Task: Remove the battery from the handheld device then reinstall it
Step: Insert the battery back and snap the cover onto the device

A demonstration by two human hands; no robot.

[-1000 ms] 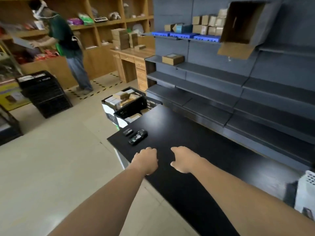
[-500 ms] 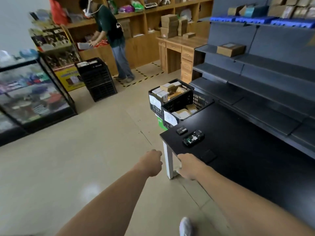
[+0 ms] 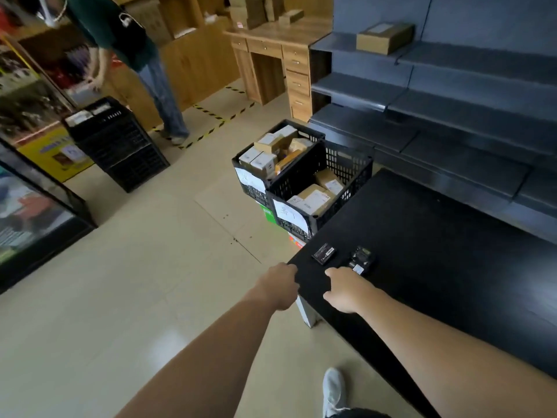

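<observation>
On the near left corner of the black table (image 3: pixel 437 267) lies a small black handheld device (image 3: pixel 361 260), its back up and compartment exposed. A flat black battery (image 3: pixel 323 254) lies apart, just left of it. My right hand (image 3: pixel 346 289) hovers over the table just in front of the device, fingers curled, holding nothing. My left hand (image 3: pixel 278 285) is at the table's corner edge, fingers curled under, nothing visible in it.
Two black crates of cardboard boxes (image 3: pixel 304 176) stand on the floor beyond the table corner. Grey shelving (image 3: pixel 452 116) runs behind the table. A person in a green shirt (image 3: pixel 132 40) stands at far left by another black crate (image 3: pixel 117 143). A glass case (image 3: pixel 30 206) is at left.
The view has swung down and left, bringing the table corner nearer. Both my hands have moved toward the device and battery; the device and battery have not moved on the table.
</observation>
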